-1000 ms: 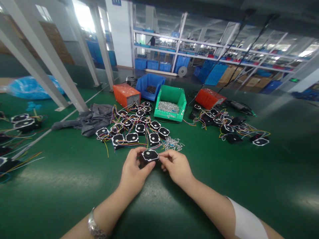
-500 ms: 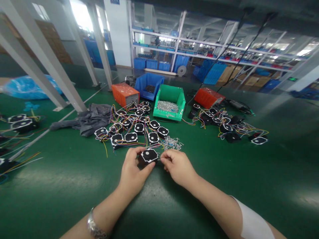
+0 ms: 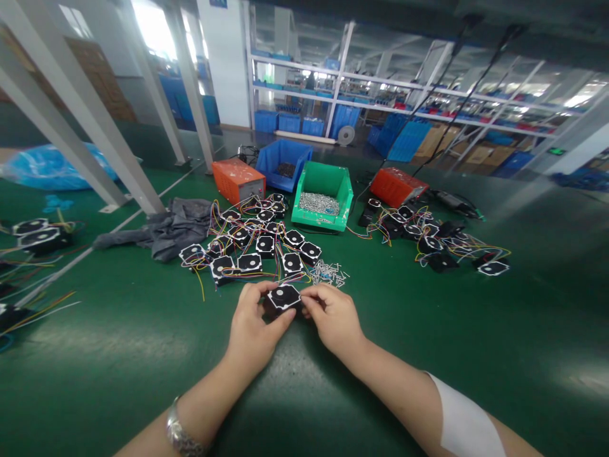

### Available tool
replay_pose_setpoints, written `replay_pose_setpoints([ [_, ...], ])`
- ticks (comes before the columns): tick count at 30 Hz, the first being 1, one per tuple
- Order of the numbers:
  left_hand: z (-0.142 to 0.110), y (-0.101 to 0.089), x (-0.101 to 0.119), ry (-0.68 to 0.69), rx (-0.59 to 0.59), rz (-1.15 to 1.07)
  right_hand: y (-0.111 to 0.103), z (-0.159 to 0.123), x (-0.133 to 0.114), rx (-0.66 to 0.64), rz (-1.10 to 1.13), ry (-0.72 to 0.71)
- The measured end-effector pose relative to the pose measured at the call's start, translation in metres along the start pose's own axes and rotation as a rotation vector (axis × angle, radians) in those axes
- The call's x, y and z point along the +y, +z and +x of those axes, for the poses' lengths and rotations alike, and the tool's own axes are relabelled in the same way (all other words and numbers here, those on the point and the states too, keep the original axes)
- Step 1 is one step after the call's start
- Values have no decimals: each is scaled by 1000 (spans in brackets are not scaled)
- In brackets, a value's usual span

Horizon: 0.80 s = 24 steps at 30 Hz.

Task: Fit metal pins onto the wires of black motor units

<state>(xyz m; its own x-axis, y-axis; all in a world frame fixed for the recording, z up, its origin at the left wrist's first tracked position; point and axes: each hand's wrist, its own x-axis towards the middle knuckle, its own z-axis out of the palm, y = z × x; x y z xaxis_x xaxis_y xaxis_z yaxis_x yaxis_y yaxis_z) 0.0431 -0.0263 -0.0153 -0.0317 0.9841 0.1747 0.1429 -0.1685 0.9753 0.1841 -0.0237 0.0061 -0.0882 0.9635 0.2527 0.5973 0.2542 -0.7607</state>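
Note:
My left hand (image 3: 257, 324) grips a small stepper motor (image 3: 284, 297), black with bare metal edges and a round centre, its fingers behind and thumb in front. My right hand (image 3: 333, 314) is closed in a pinch at the motor's right side. A thin screw seems to be between its fingertips, mostly hidden now. Just beyond lies a loose pile of silver screws (image 3: 329, 273). Behind the held motor is a cluster of similar motors (image 3: 249, 262) with coloured wires.
A green bin (image 3: 320, 220) of small metal parts stands beyond the motors, beside a blue bin (image 3: 284, 155). Orange boxes (image 3: 238, 179) flank them. A grey cloth (image 3: 178, 228) lies left; more wired motors (image 3: 431, 244) lie right, on the green tabletop (image 3: 428, 330).
My right hand has moved slightly left, bringing its fingertips against the motor's right side. My left hand and the motor have hardly moved.

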Motion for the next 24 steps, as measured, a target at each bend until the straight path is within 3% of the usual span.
replay_pose_setpoints([
  [10, 0, 1, 1, -33, 8, -61, -7, 1, -3, -10, -65, -48],
  [17, 1, 1, 2, -104, 13, -145, -5, -3, -4, -8, -137, -228],
  [20, 4, 1, 2, -195, 41, -265, -1, -2, -3, -42, 10, -123],
  [24, 8, -1, 4, -322, 33, -487, -1, 5, 1, -155, 380, 229],
])
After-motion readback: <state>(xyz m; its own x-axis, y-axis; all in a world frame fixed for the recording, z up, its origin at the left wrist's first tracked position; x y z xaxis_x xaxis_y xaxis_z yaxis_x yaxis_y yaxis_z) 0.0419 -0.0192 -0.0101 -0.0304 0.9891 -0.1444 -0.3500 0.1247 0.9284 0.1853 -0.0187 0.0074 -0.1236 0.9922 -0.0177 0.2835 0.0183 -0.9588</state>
